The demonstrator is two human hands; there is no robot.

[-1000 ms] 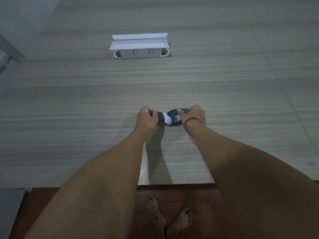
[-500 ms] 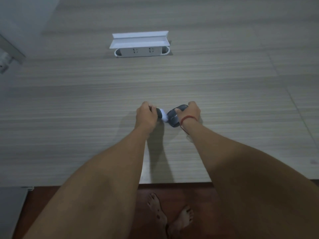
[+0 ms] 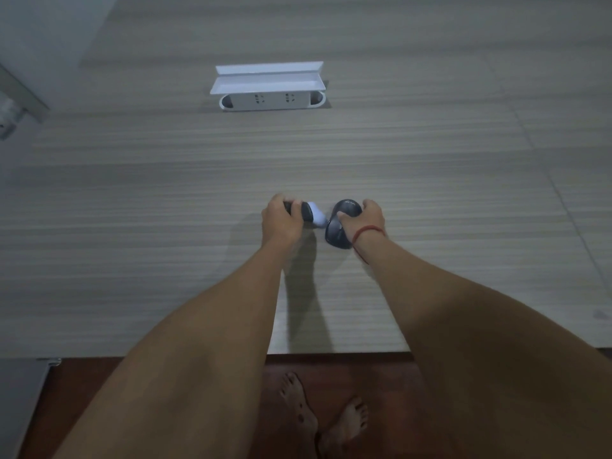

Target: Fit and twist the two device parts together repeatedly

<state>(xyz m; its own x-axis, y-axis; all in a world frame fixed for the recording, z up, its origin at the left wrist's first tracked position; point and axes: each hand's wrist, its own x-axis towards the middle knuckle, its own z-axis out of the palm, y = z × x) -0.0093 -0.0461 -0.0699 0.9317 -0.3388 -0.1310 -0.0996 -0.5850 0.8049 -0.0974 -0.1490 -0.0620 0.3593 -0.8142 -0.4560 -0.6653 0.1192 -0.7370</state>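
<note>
Nearest you, your bare feet (image 3: 326,422) stand on the dark red floor (image 3: 347,376) just short of the worktop (image 3: 132,226) edge. Out over the middle of the worktop, your left hand (image 3: 280,220) is curled around a dark-handled brush (image 3: 303,212), with its white tip (image 3: 317,217) poking out to the right. Your right hand (image 3: 364,218), with a red string at the wrist, grips a black computer mouse (image 3: 341,223) from its right side, thumb lying across the top.

The brush's long axis runs roughly left to right, tilted slightly toward you at the tip, and the tip points at the mouse's left flank, touching it or just beside it. The mouse's long axis runs near to far, tipped up on edge rather than lying flat.

As I judge it, the wiping is under way: the left side is being worked, while the rest of the shell looks still to do.

Well beyond, a white socket box (image 3: 270,91) with its lid up sits on the far worktop.
</note>
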